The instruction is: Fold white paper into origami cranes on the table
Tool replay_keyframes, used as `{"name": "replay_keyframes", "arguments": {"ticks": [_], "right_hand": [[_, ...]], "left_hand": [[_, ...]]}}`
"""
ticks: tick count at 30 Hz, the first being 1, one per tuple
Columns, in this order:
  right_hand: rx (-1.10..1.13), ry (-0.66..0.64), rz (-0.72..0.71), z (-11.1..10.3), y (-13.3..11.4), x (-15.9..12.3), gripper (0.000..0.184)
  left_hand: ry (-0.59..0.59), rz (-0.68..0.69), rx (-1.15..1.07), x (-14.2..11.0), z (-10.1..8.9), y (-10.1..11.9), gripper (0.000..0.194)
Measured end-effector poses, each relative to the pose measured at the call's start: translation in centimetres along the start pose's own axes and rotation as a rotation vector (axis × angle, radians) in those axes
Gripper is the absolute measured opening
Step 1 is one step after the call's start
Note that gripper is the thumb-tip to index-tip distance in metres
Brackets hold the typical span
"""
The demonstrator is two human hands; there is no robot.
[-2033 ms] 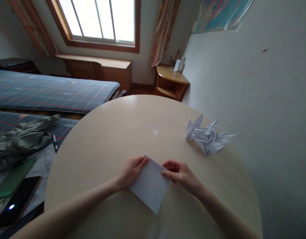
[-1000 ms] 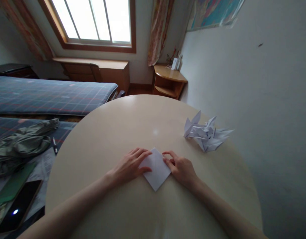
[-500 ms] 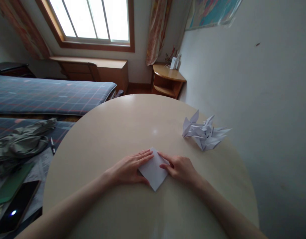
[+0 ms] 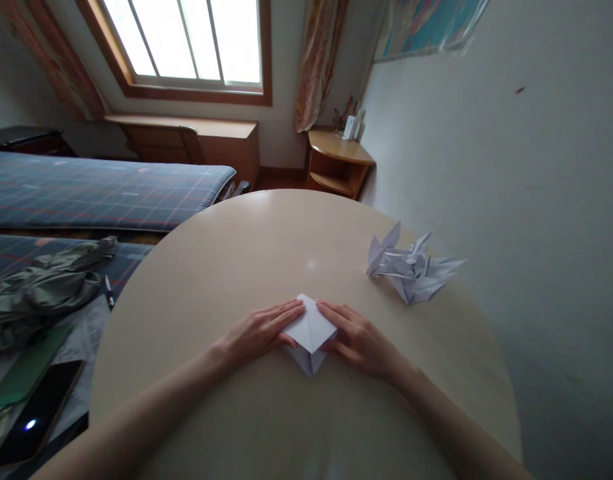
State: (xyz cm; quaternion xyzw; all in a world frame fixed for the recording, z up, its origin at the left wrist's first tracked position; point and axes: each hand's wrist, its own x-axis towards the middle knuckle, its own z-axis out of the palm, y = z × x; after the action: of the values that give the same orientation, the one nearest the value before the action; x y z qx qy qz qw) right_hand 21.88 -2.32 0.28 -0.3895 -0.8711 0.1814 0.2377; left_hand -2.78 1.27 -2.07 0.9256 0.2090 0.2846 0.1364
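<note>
A small folded white paper (image 4: 309, 331) lies on the round beige table (image 4: 266, 253) near its front. Its upper layer is lifted into a tent-like peak. My left hand (image 4: 260, 331) rests flat on the table along the paper's left edge, fingers stretched out and together, thumb at the fold. My right hand (image 4: 359, 340) lies on the paper's right edge, fingers extended and pressing the flap. Both hands touch the paper from either side.
Several finished white paper cranes (image 4: 410, 269) lie in a pile at the table's right, close to the wall (image 4: 511, 167). Left of the table are a bed (image 4: 96, 190), green cloth (image 4: 41, 287), a pen (image 4: 108, 291) and a dark phone (image 4: 34, 413).
The larger folded sheet was brought down flat and folded smaller. Now its top layer is raised into a peak between my two hands, which have closed in on its sides.
</note>
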Motion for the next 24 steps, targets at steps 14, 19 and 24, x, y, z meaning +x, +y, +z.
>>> {"name": "replay_keyframes", "arguments": {"ticks": [14,19,24], "right_hand": [[0.055,0.305,0.105,1.7,-1.2,-0.2,0.032],[-0.189,0.336,0.06,1.5,-1.5,-0.3,0.041],[-0.301,0.438,-0.012,1.5,-1.4,-0.3,0.05]], "left_hand": [[0.34,-0.187,-0.25,0.0,1.4,1.7,0.011],[0.312,-0.243,-0.257,0.6,1.2,3.5,0.019],[0.241,-0.395,-0.195,1.4,0.5,4.5,0.017]]}}
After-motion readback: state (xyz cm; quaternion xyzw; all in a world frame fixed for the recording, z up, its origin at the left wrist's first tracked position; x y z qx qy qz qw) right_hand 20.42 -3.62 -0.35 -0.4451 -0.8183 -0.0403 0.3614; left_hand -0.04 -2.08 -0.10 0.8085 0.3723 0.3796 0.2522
